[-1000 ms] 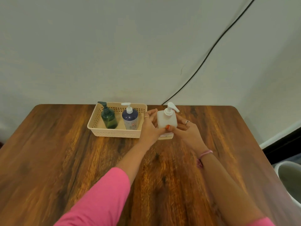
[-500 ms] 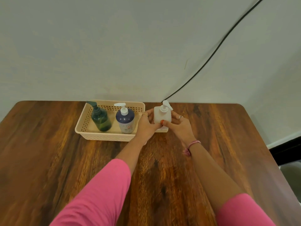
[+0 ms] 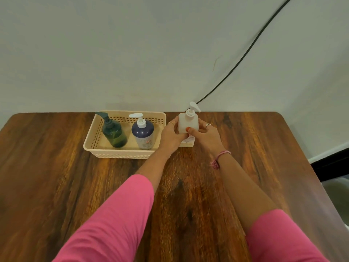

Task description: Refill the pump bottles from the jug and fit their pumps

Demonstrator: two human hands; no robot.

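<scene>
A white square pump bottle (image 3: 188, 122) with its white pump fitted stands upright at the back of the wooden table (image 3: 56, 176), just right of a cream basket (image 3: 117, 153). My left hand (image 3: 171, 136) grips its left side and my right hand (image 3: 204, 134) grips its right side and front. A label shows at the bottle's base beneath my fingers. Inside the basket stand a dark green pump bottle (image 3: 113, 132) and a navy pump bottle (image 3: 143, 134) with a white pump. No jug is in view.
A black cable (image 3: 245, 52) runs down the wall to the table's back edge behind the white bottle. A pale round container (image 3: 338, 191) sits on the floor past the table's right edge.
The camera has drawn back and tilted, so the scene sits lower and wider. Both hands keep hold of the white bottle, which has shifted slightly toward the back of the table.
</scene>
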